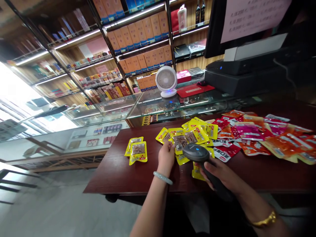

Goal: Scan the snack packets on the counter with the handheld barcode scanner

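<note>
In my right hand (219, 171) is a dark barcode scanner (196, 152), gripped by its handle, with a small blue light on top. Its head points left over yellow snack packets (197, 133) heaped on the dark red table. My left hand (166, 152) is closed, fingers pinched at the edge of a yellow snack packet (180, 142) with a clear window showing brown contents. Part of that packet's edge is hidden by the fingers. Two more yellow packets (138, 152) lie overlapping to the left. Another yellow packet (197, 172) lies partly behind the scanner and right hand.
Red, orange and purple packets (249, 131) are piled on the right of the table (111, 177). A glass display counter (148, 107) behind bears a white fan (166, 80) and a red mat (195, 89). A monitor (214, 29) stands back right. Lit shelves line the wall.
</note>
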Motion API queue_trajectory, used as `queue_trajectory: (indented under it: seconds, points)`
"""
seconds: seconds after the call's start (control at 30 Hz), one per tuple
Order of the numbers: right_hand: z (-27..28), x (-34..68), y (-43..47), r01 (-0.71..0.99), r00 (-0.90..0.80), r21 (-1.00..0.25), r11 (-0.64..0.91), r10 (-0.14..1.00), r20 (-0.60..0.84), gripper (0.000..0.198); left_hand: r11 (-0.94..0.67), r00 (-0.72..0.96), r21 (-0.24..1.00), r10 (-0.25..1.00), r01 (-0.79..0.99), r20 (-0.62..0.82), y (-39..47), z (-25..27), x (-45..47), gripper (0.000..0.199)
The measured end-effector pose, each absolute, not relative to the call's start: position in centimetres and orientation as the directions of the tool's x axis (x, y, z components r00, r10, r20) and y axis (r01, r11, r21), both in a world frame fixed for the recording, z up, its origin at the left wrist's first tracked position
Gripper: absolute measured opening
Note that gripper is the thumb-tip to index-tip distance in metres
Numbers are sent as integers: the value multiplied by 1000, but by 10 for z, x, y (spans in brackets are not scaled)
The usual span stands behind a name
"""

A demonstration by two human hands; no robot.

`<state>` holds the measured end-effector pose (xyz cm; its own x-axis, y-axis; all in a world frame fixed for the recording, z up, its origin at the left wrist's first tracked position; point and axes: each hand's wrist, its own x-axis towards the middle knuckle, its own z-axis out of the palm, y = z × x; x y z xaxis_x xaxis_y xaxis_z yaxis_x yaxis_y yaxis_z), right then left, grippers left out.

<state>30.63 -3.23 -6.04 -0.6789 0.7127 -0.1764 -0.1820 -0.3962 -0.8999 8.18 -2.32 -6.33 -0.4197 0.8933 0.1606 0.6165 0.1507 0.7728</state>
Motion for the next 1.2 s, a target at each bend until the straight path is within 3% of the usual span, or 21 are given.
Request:
queue_trajectory:
  seconds: [0.3, 0.43, 0.57, 0.63, 0.7, 0.77, 0.93, 1.07, 1.2]
  points:
    - [-68, 293, -30, -211, -707, -888, -408, 691, -150, 47, -24, -533, 911, 805, 412, 261, -33, -62, 44, 21]
    - [-70, 298, -27, -222, -696, -900, -375, 707, -123, 44, 163, -679, 833, 670, 529, 300, -50, -45, -14, 21]
    - [-71, 301, -23, -208, -685, -910, -357, 718, -125, 43, 434, -729, 591, 478, 680, 489, -59, -33, -33, 35]
    - [-72, 301, -21, -200, -680, -916, -349, 722, -126, 43, 415, -655, 524, 611, 743, 445, -57, -33, -16, 34]
    - [-74, 302, -19, -205, -673, -921, -330, 731, -112, 42, 334, -501, 495, 828, 802, 253, -53, -37, 12, 41]
    - [-75, 303, -18, -213, -667, -925, -314, 739, -97, 41, 290, -372, 433, 921, 853, 116, -49, -43, 43, 50]
    - [-74, 307, -19, -208, -660, -928, -308, 745, -99, 39, 325, -384, 315, 912, 891, 144, -36, -54, 87, 40]
    - [-69, 311, -20, -199, -625, -936, -291, 773, -108, 39, 350, -406, 402, 912, 846, 61, -30, -55, 89, 26]
    - [-65, 312, -20, -212, -615, -931, -297, 781, -109, 39, 340, -431, 512, 900, 788, 66, -35, -60, 80, 22]
